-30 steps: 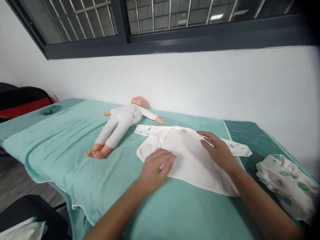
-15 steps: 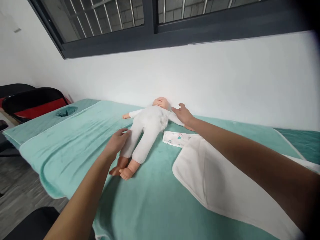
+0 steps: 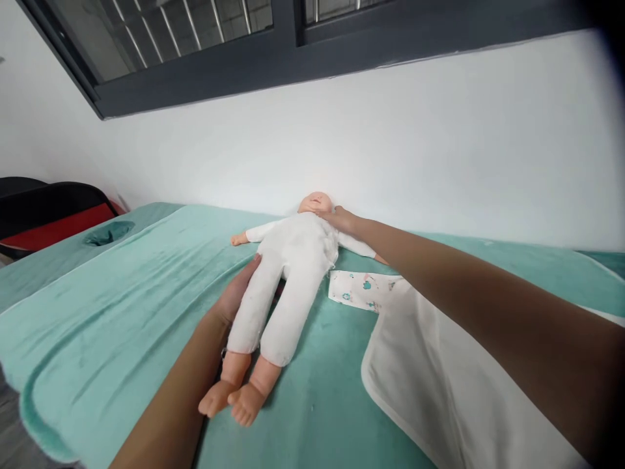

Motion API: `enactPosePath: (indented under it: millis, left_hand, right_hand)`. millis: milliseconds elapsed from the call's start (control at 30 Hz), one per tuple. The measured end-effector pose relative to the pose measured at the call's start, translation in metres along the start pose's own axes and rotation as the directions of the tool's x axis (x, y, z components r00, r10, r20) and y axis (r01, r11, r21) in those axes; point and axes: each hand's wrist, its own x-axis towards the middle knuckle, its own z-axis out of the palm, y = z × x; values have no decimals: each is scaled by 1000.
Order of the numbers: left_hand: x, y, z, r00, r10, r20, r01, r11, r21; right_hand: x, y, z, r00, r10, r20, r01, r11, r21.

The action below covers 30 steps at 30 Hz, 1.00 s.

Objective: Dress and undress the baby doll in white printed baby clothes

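A baby doll (image 3: 297,244) with a white cloth body and pink plastic head, hands and feet lies on its back, head toward the wall. My left hand (image 3: 239,286) is slid beneath its hips from the left, most fingers hidden; a bit of them shows between the legs. Across the doll's neck and upper chest lies my right hand (image 3: 342,220), its fingers curved around the neck beside the chin. Right of the doll, a white cloth wrap (image 3: 430,345) with a printed tab (image 3: 361,290) is spread out, partly covered by my right forearm.
Green plush sheeting (image 3: 122,312) covers the bed, which has a face hole (image 3: 108,233) at its left. A white wall (image 3: 439,143) runs along the far side below a dark window frame (image 3: 195,78). Black and red chairs (image 3: 53,215) stand at the left.
My left hand has gone from beside the doll's leg to under its hips. The right hand has come from beside the doll's shoulder onto its neck. The view has moved closer.
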Motion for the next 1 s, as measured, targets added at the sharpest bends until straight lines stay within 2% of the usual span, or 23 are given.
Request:
enactPosePath:
  millis: [133,233,300,367,467,633,733,800,900,1000]
  left_hand:
    - [-22,7,14,997,35,62,-37,999,28]
    - [-44,12,35,988,29,148,-29,1000,-6]
    - [-61,14,56,979,39,200,-29,998,-54]
    - [-78,15,83,969,74,234,-49,993,-109]
    - [-105,12,133,944,125,306,-68,979,-190]
    - [-134,-8,217,850,179,496,-49,964,-263]
    - [-138,-22,253,804,134,579,-26,981,-192]
    - [-137,-26,267,787,88,611,-18,993,-120]
    - [-136,-24,272,759,19,651,-10,1000,-17]
    - [-129,-13,263,734,-31,678,-62,992,113]
  right_hand:
    - [-34,-15,-25,998,-19,55,13,994,105]
    - [-60,-21,-61,999,26,29,-29,993,113]
    - [-78,-21,-91,998,56,10,-57,992,115]
    - [-99,-16,-123,997,72,-1,-71,992,109]
    - [-136,0,-169,996,91,-7,-91,994,60]
    - [-202,57,-230,986,160,-50,-164,981,-107]
    - [-227,99,-246,982,163,-92,-177,968,-175]
    - [-236,123,-248,978,166,-123,-188,962,-197]
    - [-238,147,-243,976,172,-131,-195,961,-197]
    - [-238,154,-243,975,174,-137,-203,951,-232]
